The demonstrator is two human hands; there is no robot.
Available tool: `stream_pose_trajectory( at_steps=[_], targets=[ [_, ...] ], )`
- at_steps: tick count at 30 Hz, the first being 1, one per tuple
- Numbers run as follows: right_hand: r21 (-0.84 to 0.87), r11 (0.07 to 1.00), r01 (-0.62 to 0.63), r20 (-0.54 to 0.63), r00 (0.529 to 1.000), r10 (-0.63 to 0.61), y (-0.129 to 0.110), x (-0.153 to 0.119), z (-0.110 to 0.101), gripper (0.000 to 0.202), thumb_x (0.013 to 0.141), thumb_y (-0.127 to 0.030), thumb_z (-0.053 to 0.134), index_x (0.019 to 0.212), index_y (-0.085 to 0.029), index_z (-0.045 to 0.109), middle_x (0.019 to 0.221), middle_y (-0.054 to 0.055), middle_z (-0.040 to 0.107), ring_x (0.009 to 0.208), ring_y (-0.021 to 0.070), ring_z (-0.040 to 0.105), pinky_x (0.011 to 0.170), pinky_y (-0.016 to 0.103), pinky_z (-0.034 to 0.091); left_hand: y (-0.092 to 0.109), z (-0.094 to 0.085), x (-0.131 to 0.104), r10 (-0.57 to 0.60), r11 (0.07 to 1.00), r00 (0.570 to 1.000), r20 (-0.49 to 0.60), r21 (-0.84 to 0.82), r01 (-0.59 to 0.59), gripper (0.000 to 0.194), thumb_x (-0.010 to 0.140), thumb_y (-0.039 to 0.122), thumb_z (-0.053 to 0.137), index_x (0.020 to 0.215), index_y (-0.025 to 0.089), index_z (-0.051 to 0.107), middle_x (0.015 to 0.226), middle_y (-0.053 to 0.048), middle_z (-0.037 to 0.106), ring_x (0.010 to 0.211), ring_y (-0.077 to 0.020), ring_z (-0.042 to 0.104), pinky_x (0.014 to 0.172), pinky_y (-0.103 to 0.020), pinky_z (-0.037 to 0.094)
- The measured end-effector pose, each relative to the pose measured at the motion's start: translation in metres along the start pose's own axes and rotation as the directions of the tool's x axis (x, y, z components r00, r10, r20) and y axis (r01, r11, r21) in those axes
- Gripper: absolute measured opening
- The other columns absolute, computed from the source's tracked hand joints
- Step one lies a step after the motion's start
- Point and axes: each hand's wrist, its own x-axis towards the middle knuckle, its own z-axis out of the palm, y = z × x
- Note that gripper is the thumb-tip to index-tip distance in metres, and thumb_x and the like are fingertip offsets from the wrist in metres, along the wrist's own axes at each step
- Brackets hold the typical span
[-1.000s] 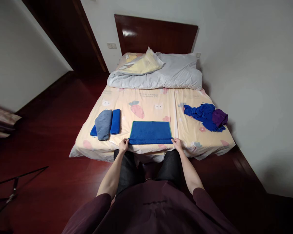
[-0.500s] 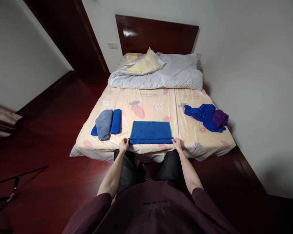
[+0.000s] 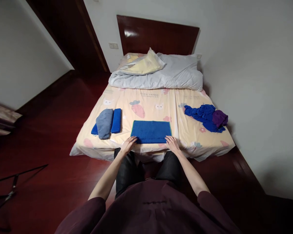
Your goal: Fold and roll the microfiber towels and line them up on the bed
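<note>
A blue towel [image 3: 151,130] with a thin green edge lies flat on the bed in front of me, its near edge folded over. My left hand [image 3: 130,143] rests on the towel's near left corner, fingers stretched out over the cloth. On the near right corner lies my right hand [image 3: 172,143], its fingers extended and flat too. Neither hand grips the towel. To the left sit a grey-blue folded cloth [image 3: 104,124] on top of a blue one and a narrow folded blue towel [image 3: 116,121].
A crumpled pile of blue cloth [image 3: 203,115] with a purple cloth [image 3: 219,118] lies at the bed's right side. A white quilt [image 3: 180,71] is bunched near the headboard [image 3: 158,34]. Black stand legs [image 3: 14,182] are on the floor at left.
Both hands have let go of the towel's near corners and shifted inward, now lying flat on it. The strip along the near edge looks flatter.
</note>
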Motion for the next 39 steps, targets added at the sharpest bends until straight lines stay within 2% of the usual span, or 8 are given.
stream_pose_trajectory(
  at_steps=[7, 15, 21, 24, 28, 31, 35, 39],
  targets=[
    [-0.051, 0.994, -0.097, 0.185, 0.977, 0.105, 0.010, -0.001, 0.009, 0.046, 0.097, -0.017, 0.056, 0.142, -0.017, 0.065, 0.155, 0.012, 0.058, 0.143, 0.0266, 0.055, 0.116, 0.045, 0.044, -0.008, 0.016, 0.004, -0.095, 0.988, 0.984, 0.148, 0.133, 0.075, 0.057, 0.087, 0.010, 0.053, 0.144, 0.009, 0.061, 0.154, -0.021, 0.056, 0.147, -0.0304, 0.050, 0.125, -0.045, 0.038],
    [-0.180, 0.969, -0.170, 0.186, 0.961, 0.204, 0.007, 0.023, 0.018, 0.049, 0.092, -0.002, 0.050, 0.131, -0.021, 0.072, 0.142, 0.014, 0.068, 0.129, 0.0270, 0.064, 0.107, 0.040, 0.043, 0.010, 0.010, 0.029, -0.132, 0.972, 0.972, 0.193, 0.217, 0.088, 0.052, 0.088, -0.003, 0.044, 0.135, 0.001, 0.064, 0.139, -0.031, 0.063, 0.135, -0.0345, 0.061, 0.118, -0.050, 0.044],
    [-0.090, 0.978, -0.187, 0.174, 0.964, 0.200, 0.016, 0.017, 0.017, 0.044, 0.093, -0.004, 0.049, 0.123, -0.021, 0.077, 0.136, 0.014, 0.072, 0.127, 0.0274, 0.065, 0.110, 0.043, 0.041, 0.001, -0.002, 0.019, -0.099, 0.983, 0.972, 0.214, 0.170, 0.063, 0.053, 0.085, -0.003, 0.050, 0.132, 0.011, 0.068, 0.134, -0.023, 0.069, 0.127, -0.0300, 0.067, 0.114, -0.045, 0.049],
    [0.024, 0.985, -0.173, 0.160, 0.973, 0.167, 0.029, 0.001, 0.011, 0.044, 0.090, -0.003, 0.051, 0.118, -0.022, 0.079, 0.126, 0.011, 0.077, 0.124, 0.0250, 0.067, 0.115, 0.043, 0.039, -0.007, -0.010, 0.004, -0.106, 0.993, 0.964, 0.242, 0.074, 0.091, 0.055, 0.082, -0.002, 0.051, 0.129, 0.016, 0.072, 0.134, -0.017, 0.071, 0.120, -0.0274, 0.071, 0.109, -0.040, 0.053],
    [0.313, 0.918, -0.245, 0.073, 0.969, 0.234, 0.039, -0.016, 0.012, 0.039, 0.083, -0.007, 0.056, 0.110, -0.023, 0.079, 0.117, 0.008, 0.079, 0.115, 0.0226, 0.070, 0.111, 0.040, 0.046, -0.012, -0.018, -0.008, -0.230, 0.942, 0.955, 0.185, -0.204, 0.266, 0.053, 0.078, 0.006, 0.054, 0.123, 0.020, 0.077, 0.122, -0.010, 0.078, 0.112, -0.0250, 0.074, 0.106, -0.035, 0.054],
    [0.542, 0.774, -0.328, -0.011, 0.918, 0.397, 0.041, -0.015, 0.021, 0.029, 0.082, -0.018, 0.058, 0.102, -0.019, 0.079, 0.106, 0.009, 0.080, 0.102, 0.0242, 0.072, 0.100, 0.039, 0.054, -0.008, -0.019, -0.007, -0.398, 0.814, 0.911, 0.105, -0.417, 0.403, 0.041, 0.080, 0.019, 0.058, 0.116, 0.018, 0.078, 0.112, -0.009, 0.080, 0.101, -0.0256, 0.076, 0.097, -0.035, 0.058],
    [0.673, 0.647, -0.359, -0.086, 0.831, 0.550, 0.039, -0.006, 0.031, 0.032, 0.079, -0.042, 0.066, 0.093, -0.016, 0.078, 0.087, 0.011, 0.078, 0.076, 0.0239, 0.067, 0.078, 0.038, 0.057, 0.000, -0.016, -0.004, -0.569, 0.654, 0.822, 0.029, -0.590, 0.474, 0.032, 0.082, 0.033, 0.062, 0.104, 0.016, 0.076, 0.100, -0.009, 0.080, 0.089, -0.0236, 0.076, 0.084, -0.032, 0.060],
    [0.693, 0.624, -0.361, -0.116, 0.799, 0.591, 0.038, -0.004, 0.031, 0.044, 0.079, -0.058, 0.066, 0.090, -0.016, 0.076, 0.078, 0.009, 0.073, 0.072, 0.0228, 0.063, 0.073, 0.035, 0.055, 0.005, -0.018, 0.000, -0.609, 0.662, 0.793, -0.013, -0.559, 0.499, 0.027, 0.085, 0.040, 0.060, 0.091, 0.017, 0.072, 0.076, -0.004, 0.074, 0.076, -0.0200, 0.070, 0.073, -0.028, 0.055]
  ],
)
